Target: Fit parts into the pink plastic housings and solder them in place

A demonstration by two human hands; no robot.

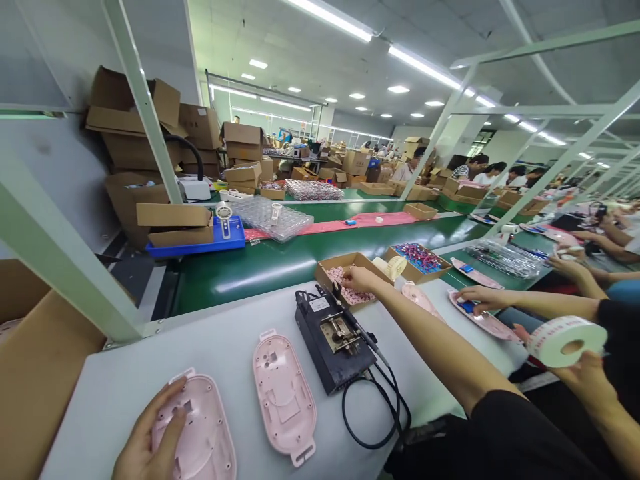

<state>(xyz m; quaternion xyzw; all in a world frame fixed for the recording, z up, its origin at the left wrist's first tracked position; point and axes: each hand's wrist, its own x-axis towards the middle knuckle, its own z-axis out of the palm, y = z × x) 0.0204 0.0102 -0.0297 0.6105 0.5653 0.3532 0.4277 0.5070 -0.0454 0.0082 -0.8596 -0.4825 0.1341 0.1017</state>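
At the lower left, my left hand (153, 433) grips the left edge of a pink plastic shell (203, 427), thumb inside it and fingers along the rim. A second pink shell (284, 393) lies open side up beside it on the white tabletop. My right hand (359, 280) reaches into a cardboard box (327, 265) of small pink parts; its fingers are bent down among them, and what they hold, if anything, is too small to tell. Just in front of that box sits a black device (333, 353) with a metal mechanism on top and a pen-like tool with a black cable.
A box of red and blue wired parts (419, 258) stands right of the pink parts. Beyond runs a green conveyor (260, 263) with a blue tray (200, 248). At right, another person's hands hold a tape roll (550, 340) and touch a pink shell (493, 325).
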